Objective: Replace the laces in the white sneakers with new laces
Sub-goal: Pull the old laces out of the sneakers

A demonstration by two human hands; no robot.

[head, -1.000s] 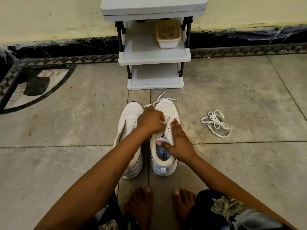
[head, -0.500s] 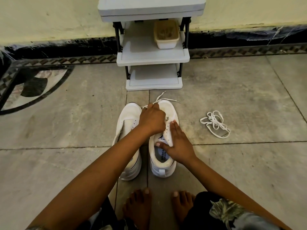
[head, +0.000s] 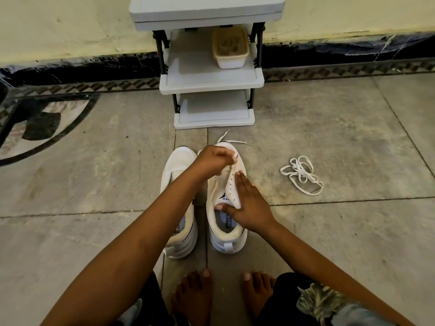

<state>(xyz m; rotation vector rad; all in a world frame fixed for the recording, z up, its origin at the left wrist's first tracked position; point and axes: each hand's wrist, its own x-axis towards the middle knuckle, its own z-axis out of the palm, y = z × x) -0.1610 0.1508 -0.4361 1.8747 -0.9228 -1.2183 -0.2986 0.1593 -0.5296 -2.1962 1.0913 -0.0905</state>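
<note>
Lace [head: 237, 142] pinched in left fingers [head: 221, 153] (right fingers [head: 243, 183] clamp the sneaker [head: 226, 246]).

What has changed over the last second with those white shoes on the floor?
The left hand, pinching the white lace of the right white sneaker, has slid a little toward the toe, drawing the lace along. The right hand still grips that sneaker's eyelet side. The left white sneaker, the loose bundle of white laces and the grey plastic rack stayed put.
</note>
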